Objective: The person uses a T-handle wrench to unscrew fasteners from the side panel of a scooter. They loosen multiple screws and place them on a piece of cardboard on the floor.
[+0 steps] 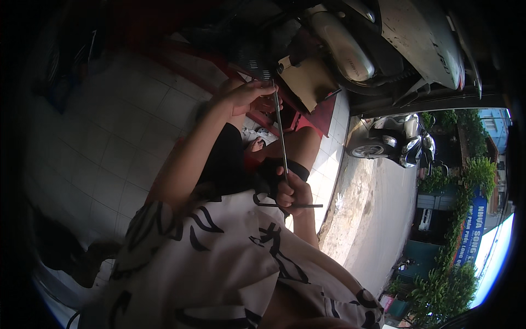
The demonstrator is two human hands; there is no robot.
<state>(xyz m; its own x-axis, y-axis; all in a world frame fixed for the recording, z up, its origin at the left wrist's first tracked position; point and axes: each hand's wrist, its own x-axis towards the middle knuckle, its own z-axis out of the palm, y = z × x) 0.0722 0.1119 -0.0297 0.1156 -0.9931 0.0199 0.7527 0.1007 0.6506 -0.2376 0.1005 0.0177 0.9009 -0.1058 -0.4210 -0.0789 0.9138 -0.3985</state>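
A long metal T-handle wrench [282, 140] runs between my two hands. My right hand [295, 192] is closed around its handle end, with the crossbar sticking out to either side of the fist. Farther up, my left hand [252, 97] pinches the shaft near its far end. That far end lies close to the dark underside of a motorbike [342, 49], beside a metal coil [257, 68]. Shadow hides whether the wrench touches any part there.
A brown cardboard-like piece [307, 82] lies under the motorbike near a red metal stand [298, 122]. My bare knees flank the work. White floor tiles [131, 131] spread to the left. On the right, another motorbike [402, 140] stands at the sunlit roadside.
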